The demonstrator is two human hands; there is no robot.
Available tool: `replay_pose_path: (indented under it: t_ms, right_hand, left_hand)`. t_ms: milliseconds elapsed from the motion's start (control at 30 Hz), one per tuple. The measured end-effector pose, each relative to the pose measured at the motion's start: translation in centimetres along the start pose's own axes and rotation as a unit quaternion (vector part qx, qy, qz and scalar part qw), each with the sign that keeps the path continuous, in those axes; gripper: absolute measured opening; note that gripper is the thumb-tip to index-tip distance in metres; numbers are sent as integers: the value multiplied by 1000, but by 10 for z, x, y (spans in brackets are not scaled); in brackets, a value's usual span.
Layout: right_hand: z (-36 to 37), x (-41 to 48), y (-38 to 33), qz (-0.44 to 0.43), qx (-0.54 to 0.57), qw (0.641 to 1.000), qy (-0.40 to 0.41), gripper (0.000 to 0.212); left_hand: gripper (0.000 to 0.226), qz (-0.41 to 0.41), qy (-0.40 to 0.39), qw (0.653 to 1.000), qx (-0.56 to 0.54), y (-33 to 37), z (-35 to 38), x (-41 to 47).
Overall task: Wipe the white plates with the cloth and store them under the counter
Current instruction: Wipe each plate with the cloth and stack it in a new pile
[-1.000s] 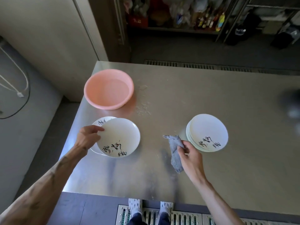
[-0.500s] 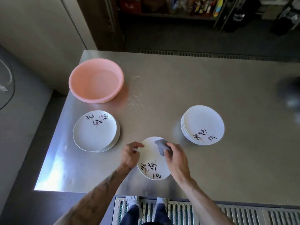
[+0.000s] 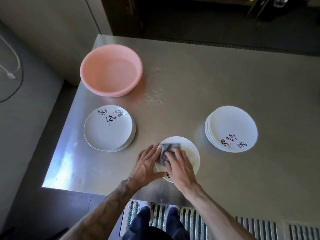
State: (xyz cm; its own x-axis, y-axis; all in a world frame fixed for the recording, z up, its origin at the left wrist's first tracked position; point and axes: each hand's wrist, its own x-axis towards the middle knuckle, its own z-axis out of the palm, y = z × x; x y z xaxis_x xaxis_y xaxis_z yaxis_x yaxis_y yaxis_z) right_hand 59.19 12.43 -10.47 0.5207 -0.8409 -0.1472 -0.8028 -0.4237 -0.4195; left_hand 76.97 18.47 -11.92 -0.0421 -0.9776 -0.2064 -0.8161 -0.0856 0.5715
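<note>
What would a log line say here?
step: wiping plate | right hand: presses cloth on plate | left hand: steadies plate rim | left stack, right stack: on counter | basin: back left

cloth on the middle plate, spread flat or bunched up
Bunched up: the grey cloth shows creases and folds, pressed onto the plate by the right hand.
</note>
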Motion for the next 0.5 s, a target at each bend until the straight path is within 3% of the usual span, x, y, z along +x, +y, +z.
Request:
replay_pose_path:
  t_ms: [167, 333, 500]
  right_hand:
    - [-6, 18, 17, 121, -20, 988, 91, 36]
    - [3, 19, -14, 42, -2, 999, 28, 22]
    - [-9, 26, 13, 96, -32, 993, 62, 37]
  left_hand:
    - [117, -4, -37, 999, 21, 2, -4, 5]
    - [118, -7, -33, 999, 28, -1, -3, 5]
    - [122, 0, -38, 998, 39, -2, -4, 5]
